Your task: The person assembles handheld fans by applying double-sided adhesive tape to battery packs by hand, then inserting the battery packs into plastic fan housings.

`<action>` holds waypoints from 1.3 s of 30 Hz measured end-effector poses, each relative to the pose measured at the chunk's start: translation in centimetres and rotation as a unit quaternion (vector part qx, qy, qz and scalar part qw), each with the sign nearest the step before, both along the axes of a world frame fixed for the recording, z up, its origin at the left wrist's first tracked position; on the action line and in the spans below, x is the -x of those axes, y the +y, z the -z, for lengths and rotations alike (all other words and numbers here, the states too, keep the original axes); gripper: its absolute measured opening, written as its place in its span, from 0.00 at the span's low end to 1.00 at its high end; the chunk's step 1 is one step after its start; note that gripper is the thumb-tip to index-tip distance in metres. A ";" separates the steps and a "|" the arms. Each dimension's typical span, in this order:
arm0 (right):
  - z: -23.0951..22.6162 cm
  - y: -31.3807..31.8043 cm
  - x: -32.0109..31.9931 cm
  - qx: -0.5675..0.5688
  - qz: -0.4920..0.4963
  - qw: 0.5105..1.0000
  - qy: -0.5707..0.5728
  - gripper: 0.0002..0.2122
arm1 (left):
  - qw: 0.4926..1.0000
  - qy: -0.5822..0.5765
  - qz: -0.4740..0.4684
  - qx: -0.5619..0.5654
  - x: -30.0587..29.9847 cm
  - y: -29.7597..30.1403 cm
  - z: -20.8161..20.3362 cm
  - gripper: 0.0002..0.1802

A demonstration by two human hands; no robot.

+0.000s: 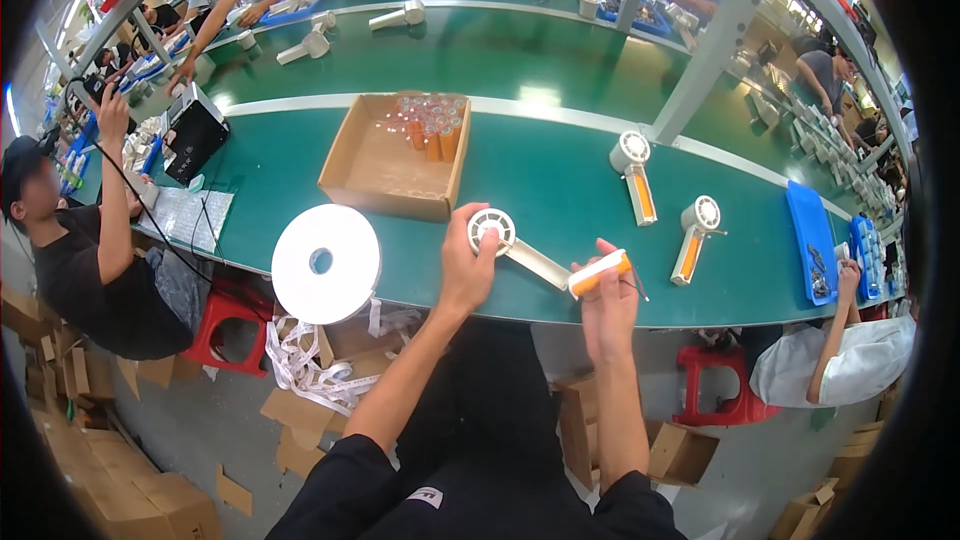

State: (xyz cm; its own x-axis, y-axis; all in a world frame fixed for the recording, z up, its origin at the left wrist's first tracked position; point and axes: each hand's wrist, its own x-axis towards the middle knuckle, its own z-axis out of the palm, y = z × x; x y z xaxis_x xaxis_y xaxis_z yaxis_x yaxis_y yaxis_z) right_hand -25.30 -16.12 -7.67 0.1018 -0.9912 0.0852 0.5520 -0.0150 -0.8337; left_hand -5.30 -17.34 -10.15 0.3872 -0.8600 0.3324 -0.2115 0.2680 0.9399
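Left hand [467, 268]'s got a white handheld-fan housing [536, 262] pinched by its round head over the green tabletop [560, 180], right hand [607, 312]'s gripping an orange battery cell [613, 267] right by the housing's other end.

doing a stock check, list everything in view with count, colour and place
benchtops: at least 2, green, throughout
held fan body: 1, white, centre
held cylinder: 1, orange and white, centre right
resting fan bodies: 2, white with orange, near benchtop right
carton: 1, brown, centre left
boxed cylinders: several, orange, in carton
roll: 1, white, left
strips: uncountable, white, below roll
case: 1, black, far left
trays: several, blue, along benchtops
fan parts: many, white, far benchtop
posts: several, grey, over benchtops
stools: 2, red, below benchtop
loose cardboard: many, brown, floor
co-workers: several, varied clothing, around
sleeves: 2, black, lower edge
left grip: 1, bare, on held fan body
right grip: 1, bare, around held cylinder
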 end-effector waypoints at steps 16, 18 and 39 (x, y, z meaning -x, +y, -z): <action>-0.3 -0.5 2.1 -0.089 0.076 0.993 0.017 0.16 | 0.997 0.047 -0.066 -0.006 -0.2 0.2 0.0 0.18; -0.7 -0.4 1.9 -0.090 0.081 0.993 0.011 0.16 | 0.997 0.030 -0.066 -0.008 -0.4 0.3 0.1 0.17; -1.7 1.6 2.2 -0.096 -0.005 0.994 0.053 0.19 | 0.998 0.062 -0.003 0.031 -0.5 0.5 -0.4 0.13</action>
State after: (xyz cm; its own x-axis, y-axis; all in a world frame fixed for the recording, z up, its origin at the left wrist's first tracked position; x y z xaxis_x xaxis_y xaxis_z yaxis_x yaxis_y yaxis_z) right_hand -27.49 -14.55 -5.97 0.1106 -0.9870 -0.1164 0.4603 0.1547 -0.8742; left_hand -4.80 -16.80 -9.75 0.4345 -0.8365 0.3340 -0.0965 0.3254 0.9406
